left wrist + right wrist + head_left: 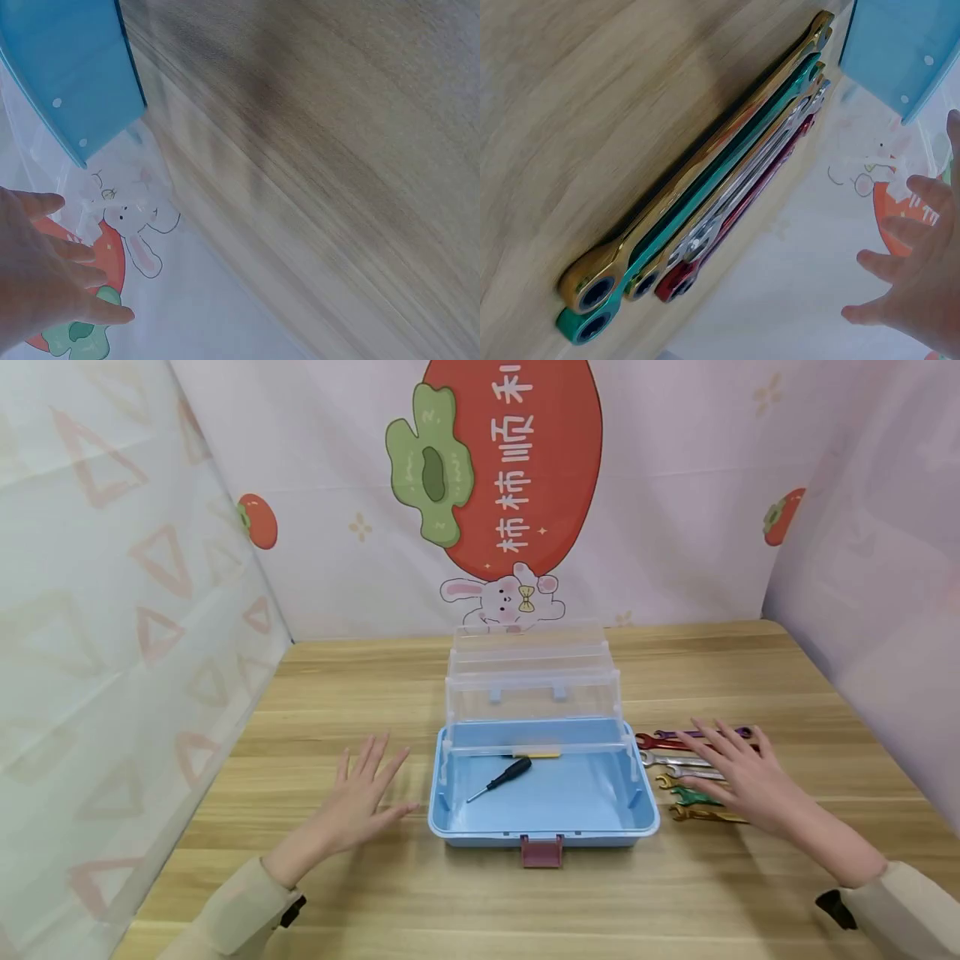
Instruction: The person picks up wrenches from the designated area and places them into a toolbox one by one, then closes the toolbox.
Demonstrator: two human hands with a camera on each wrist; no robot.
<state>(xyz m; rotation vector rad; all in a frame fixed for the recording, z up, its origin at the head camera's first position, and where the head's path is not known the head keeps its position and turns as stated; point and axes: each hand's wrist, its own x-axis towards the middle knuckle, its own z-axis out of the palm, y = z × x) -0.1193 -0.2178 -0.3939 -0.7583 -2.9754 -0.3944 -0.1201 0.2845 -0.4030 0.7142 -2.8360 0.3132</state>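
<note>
Centrally, box [577,806]: lid [532,680] raised, exposing a screwdriver [510,772] and a yellow thing [542,756], hard to make out.
Left hand [351,808]: spread, empty, beside the box.
Right hand [753,785]: spread, empty, above the wrenches [678,761].
Wrenches: side by side, probably for easy reach.

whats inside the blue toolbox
The blue toolbox holds a black-handled screwdriver. Behind that, a yellow item shows as a strip, partly covered by the clear plastic tray, so its full shape is hidden.
</note>
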